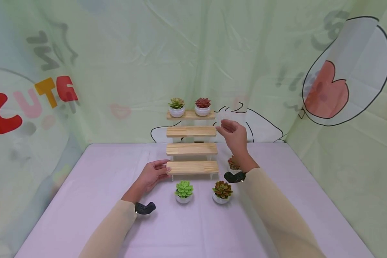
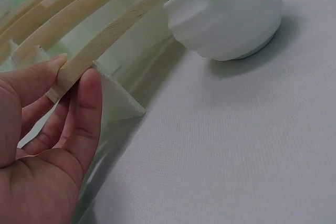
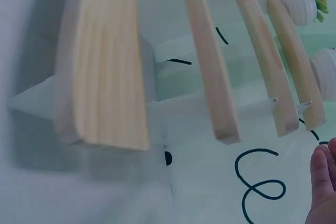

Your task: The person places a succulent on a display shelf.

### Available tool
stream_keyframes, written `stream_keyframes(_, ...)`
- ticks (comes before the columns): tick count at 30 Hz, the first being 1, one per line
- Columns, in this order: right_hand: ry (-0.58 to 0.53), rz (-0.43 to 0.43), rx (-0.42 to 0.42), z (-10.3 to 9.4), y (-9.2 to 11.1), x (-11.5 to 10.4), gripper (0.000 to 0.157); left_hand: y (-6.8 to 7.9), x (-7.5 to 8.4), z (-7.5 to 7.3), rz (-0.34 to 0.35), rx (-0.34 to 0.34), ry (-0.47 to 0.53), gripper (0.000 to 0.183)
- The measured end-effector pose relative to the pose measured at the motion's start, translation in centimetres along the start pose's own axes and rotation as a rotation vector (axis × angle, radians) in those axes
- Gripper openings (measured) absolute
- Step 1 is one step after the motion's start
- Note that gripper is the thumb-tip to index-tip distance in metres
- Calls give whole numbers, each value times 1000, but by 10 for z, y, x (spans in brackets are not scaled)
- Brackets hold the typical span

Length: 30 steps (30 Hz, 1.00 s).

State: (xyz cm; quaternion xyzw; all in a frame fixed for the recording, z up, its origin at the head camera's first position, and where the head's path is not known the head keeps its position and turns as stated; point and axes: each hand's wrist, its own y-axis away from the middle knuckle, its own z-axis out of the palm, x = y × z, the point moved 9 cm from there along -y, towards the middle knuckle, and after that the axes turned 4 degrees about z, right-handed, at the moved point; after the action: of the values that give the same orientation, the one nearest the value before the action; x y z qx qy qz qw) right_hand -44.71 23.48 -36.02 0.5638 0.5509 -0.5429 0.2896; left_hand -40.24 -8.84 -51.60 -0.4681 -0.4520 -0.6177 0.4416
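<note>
The four-step wooden stand (image 1: 191, 149) stands at the table's (image 1: 180, 233) far side, its lowest step (image 1: 192, 167) pinched at the left end in my left grip (image 1: 152, 175).
My right grip (image 1: 234, 135) hangs just beside the upper steps, fingers relaxed and loosely extended; a yellow-green succulent (image 1: 177, 106) and a red succulent (image 1: 202, 106) sit on top, a bright green succulent (image 1: 184, 191) and a brown succulent (image 1: 222, 191) in front.

Wooden shelf (image 2: 109, 36), probably the lowest, in left hand (image 2: 56, 157)
</note>
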Motion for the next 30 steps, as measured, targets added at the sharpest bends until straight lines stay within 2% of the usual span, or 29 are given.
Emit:
stream_keyframes(8,0,20,-16,-15,26,14,45,0,-1,0,1,-2,4,52)
stream_keyframes(19,106,29,-22,-37,51,37,47,1,1,-1,-9,13,6,49)
stream_keyframes(30,136,66,-28,-53,74,61,56,1,1,0,-13,8,-1,50)
